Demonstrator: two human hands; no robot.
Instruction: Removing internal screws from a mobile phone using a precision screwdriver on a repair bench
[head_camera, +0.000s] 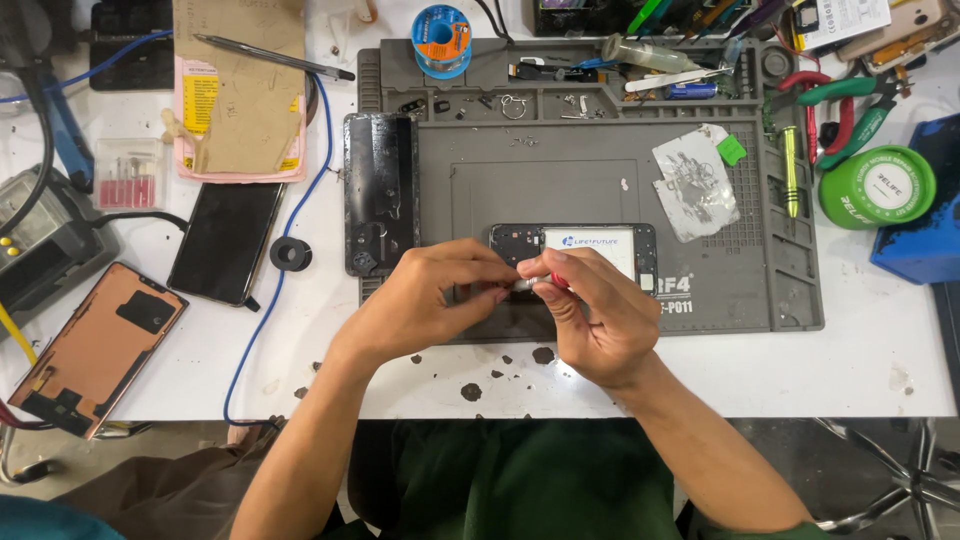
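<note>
Two bare arms reach up from the bottom of the view, over a lap in dark green cloth, and the hands meet in the middle over an opened phone (590, 250).

Starting far on the left, a copper-coloured phone back cover (95, 345) lies near the table edge. Next to it sits a dark phone (225, 242), face up. Above that lies a pink pad with brown paper (240, 95) on top, and a pen (272, 57) rests across it. A blue wire (285, 250) runs down the white table (850, 370), and a small black ring (291, 254) sits just beside it. A long black phone cover (378, 190) lies on the left edge of the grey work mat (560, 170).

The left hand (430, 300) is curled, with its fingertips pinched together at the end of a small tool (540, 283). The right hand (600, 320) is closed around the same tool, which has a silver tip and a red part. Both hands hold it tight, just over the lower edge of the opened phone. The phone lies flat in the middle of the grey mat, with a white battery showing inside.

Further right, a crinkled silver sheet (695, 180) lies on the mat, with a little green piece (731, 150) beside it. A green screwdriver (791, 170) lies near the mat's right side. A round green tub (877, 187) stands on the table past it, and green-handled pliers (850, 105) rest above. A spool of solder wire (441, 40) sits at the top.
</note>
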